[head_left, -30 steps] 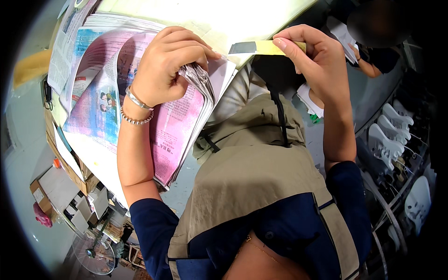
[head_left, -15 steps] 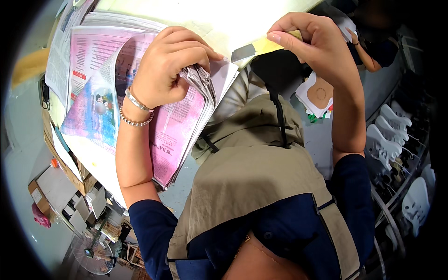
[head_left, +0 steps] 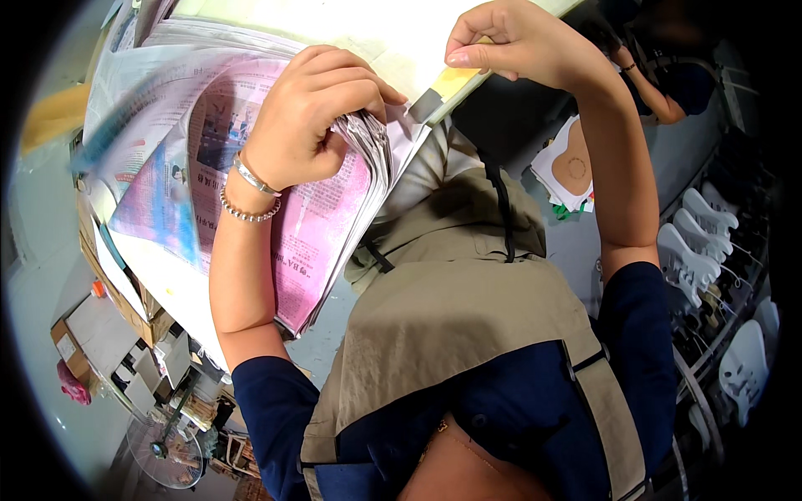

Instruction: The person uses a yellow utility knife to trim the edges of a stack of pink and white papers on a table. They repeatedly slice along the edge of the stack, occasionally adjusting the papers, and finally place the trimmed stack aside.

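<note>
A thick stack of pink-tinted newspaper sheets (head_left: 322, 221) lies at the table's near edge, its upper corner bunched and bent over. My left hand (head_left: 305, 113) is closed on that bunched corner. Above and to the right, my right hand (head_left: 514, 46) pinches a flat yellow strip with a grey end (head_left: 455, 81), which looks like a scraper. Its grey end meets the tip of the sheets, beside my left fingertips. Part of the strip is hidden behind my right fingers.
The pale table (head_left: 368, 25) carries more newspapers (head_left: 138, 79). Below right, papers with a brown oval (head_left: 572, 167) sit at a lower level. White curved hanger-like pieces (head_left: 697, 242) line a rack on the right. A fan (head_left: 163, 451) stands lower left; another person's arm (head_left: 656, 92) shows at upper right.
My right hand has moved left with the yellow strip, bringing its grey end onto the newspaper corner. A loose sheet at the left is flapping, blurred. My left hand keeps its grip.
</note>
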Available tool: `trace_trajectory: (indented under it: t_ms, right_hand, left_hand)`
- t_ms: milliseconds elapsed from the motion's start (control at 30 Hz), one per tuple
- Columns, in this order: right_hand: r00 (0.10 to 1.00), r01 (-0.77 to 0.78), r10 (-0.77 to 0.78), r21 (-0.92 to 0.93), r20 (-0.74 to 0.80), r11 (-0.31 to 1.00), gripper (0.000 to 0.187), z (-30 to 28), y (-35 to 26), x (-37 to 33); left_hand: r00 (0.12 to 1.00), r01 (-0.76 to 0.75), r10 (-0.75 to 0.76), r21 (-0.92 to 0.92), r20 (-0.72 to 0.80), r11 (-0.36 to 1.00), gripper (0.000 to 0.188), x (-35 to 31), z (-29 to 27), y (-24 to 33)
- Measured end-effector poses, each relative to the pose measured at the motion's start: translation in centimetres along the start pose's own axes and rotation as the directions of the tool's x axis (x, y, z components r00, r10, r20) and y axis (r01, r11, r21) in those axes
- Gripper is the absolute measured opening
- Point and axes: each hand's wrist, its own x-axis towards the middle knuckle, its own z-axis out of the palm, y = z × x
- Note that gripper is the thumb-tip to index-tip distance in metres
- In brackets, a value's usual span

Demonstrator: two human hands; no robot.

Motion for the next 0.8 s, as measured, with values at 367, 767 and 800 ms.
trace_trajectory:
  t_ms: [367,767,800]
  right_hand:
    - [1.000,-0.003,0.006,0.105,-0.022,0.994,0.017,1.3,1.0,0.2]
    - [0.971,0.238,-0.239,-0.031,-0.011,0.971,0.022,2.8,1.8,0.9]
    - [0.971,0.238,-0.239,-0.030,-0.002,0.971,0.021,2.7,1.8,0.8]
  left_hand:
    - [1.000,0.002,-0.002,0.026,0.009,1.000,0.023,-0.2,0.1,-0.1]
    - [1.000,0.009,-0.009,0.000,-0.005,1.000,0.020,0.1,0.2,0.1]
    - [1.000,-0.002,0.002,-0.002,-0.025,1.000,0.026,0.3,0.3,0.3]
